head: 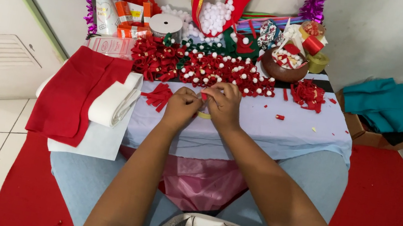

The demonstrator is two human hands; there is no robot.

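Observation:
My left hand (180,106) and my right hand (223,106) meet over a small low table covered in pale blue cloth (292,129). Both pinch a small red felt piece (204,96) between their fingertips. A yellowish ring, maybe a tape roll (205,115), lies just under my hands. A small heap of cut red felt strips (158,95) lies left of my left hand. Behind my hands runs a row of finished red bows with white pompoms (203,69).
Folded red felt (75,91) and white felt (115,103) lie at the left. At the back stand a white bottle (105,9), orange packets (132,18), a ribbon spool (165,25), white pompoms (214,17) and a brown bowl (282,71). Teal cloth (388,104) lies on a box at right.

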